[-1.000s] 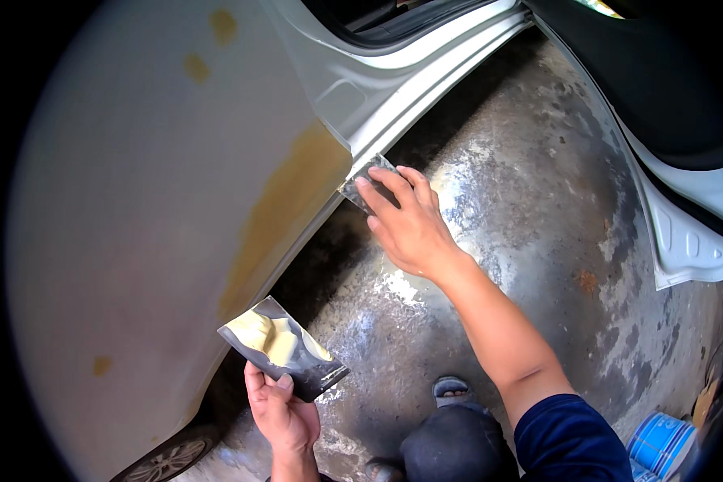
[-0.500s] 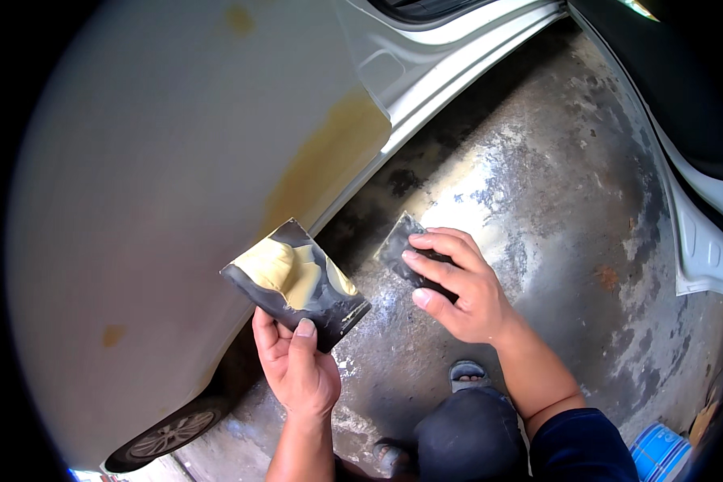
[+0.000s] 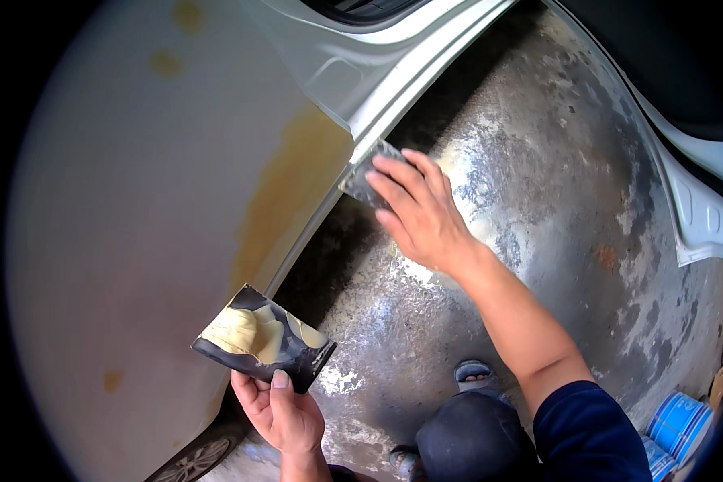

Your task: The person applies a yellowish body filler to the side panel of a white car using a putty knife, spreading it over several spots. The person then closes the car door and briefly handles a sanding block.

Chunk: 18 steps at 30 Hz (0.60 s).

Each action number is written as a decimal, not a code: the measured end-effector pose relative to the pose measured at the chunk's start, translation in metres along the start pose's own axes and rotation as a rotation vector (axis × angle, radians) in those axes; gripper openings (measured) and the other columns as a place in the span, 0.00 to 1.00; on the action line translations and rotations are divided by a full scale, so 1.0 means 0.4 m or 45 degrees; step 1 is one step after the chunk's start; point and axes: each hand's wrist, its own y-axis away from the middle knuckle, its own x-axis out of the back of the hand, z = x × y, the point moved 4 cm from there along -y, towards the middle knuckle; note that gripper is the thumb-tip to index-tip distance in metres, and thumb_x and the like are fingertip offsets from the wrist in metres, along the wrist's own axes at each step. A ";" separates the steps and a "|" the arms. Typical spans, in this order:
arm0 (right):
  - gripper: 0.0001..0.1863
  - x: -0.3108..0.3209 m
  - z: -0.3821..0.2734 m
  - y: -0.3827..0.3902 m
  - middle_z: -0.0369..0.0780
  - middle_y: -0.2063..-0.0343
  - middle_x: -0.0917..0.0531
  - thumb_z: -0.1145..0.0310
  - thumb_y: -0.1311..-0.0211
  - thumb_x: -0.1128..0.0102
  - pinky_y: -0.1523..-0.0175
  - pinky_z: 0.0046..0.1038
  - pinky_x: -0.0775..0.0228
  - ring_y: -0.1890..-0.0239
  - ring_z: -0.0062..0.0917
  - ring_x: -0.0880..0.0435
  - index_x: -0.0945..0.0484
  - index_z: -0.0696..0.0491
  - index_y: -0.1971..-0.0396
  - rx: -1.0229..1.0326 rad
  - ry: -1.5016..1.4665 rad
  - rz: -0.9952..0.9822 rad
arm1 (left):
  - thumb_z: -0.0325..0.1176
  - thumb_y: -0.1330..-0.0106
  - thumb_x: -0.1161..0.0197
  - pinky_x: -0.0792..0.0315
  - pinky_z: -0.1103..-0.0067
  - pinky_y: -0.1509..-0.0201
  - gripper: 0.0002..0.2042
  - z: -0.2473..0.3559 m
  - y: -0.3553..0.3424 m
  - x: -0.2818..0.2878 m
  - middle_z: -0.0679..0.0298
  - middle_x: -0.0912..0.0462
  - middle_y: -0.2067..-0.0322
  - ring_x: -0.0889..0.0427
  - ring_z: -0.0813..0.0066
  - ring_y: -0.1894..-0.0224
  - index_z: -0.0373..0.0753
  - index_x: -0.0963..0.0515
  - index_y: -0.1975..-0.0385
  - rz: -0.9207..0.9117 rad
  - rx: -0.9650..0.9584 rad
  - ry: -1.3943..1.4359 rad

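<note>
My left hand (image 3: 277,414) grips a dark board (image 3: 297,369) carrying a mound of pale yellow paste (image 3: 229,329), low beside the car body. My right hand (image 3: 422,209) holds a small dark, flexible-looking spreader (image 3: 361,186) at the edge of the pale silver car panel (image 3: 136,241), where it meets the white sill (image 3: 402,76); whether the spreader touches the panel I cannot tell. A long ochre patch (image 3: 273,193) runs along that panel edge, and smaller ochre spots (image 3: 166,64) lie elsewhere on it. My fingers partly cover the spreader.
An open door (image 3: 699,217) curves along the right. A wheel (image 3: 197,462) shows at lower left. Blue tins (image 3: 679,426) stand at lower right on the stained concrete floor (image 3: 570,201). My knee and sandalled feet are below.
Since half a second ago my right hand has gone up to the panel edge with the spreader. My left hand has moved down and left with the board and paste.
</note>
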 end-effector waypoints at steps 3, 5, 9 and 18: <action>0.29 -0.007 0.026 -0.070 0.39 0.41 0.33 0.75 0.50 0.36 0.38 0.45 0.40 0.39 0.47 0.38 0.28 0.49 0.45 0.114 0.095 0.046 | 0.18 0.38 0.51 0.38 0.67 0.34 0.26 -0.011 0.015 0.009 0.52 0.32 0.41 0.31 0.64 0.39 0.30 0.43 0.38 0.081 0.088 0.005; 0.30 -0.018 0.036 -0.095 0.37 0.40 0.33 0.76 0.52 0.35 0.39 0.45 0.39 0.39 0.46 0.38 0.28 0.46 0.45 0.166 0.104 0.062 | 0.19 0.39 0.50 0.39 0.66 0.33 0.27 -0.013 0.020 0.014 0.51 0.33 0.40 0.32 0.62 0.38 0.30 0.43 0.37 0.096 0.116 -0.005; 0.29 -0.054 0.071 -0.095 0.36 0.41 0.34 0.75 0.50 0.35 0.39 0.46 0.39 0.39 0.46 0.38 0.27 0.45 0.45 0.190 0.073 0.068 | 0.19 0.39 0.50 0.38 0.66 0.33 0.27 -0.024 0.018 0.015 0.51 0.32 0.40 0.31 0.62 0.38 0.30 0.43 0.37 0.102 0.140 0.024; 0.28 -0.055 0.067 -0.075 0.36 0.41 0.34 0.74 0.48 0.37 0.40 0.48 0.40 0.39 0.48 0.39 0.28 0.42 0.44 0.115 -0.030 0.103 | 0.20 0.40 0.50 0.38 0.66 0.33 0.28 -0.034 0.012 0.005 0.51 0.31 0.42 0.30 0.61 0.40 0.30 0.43 0.37 0.154 0.176 0.058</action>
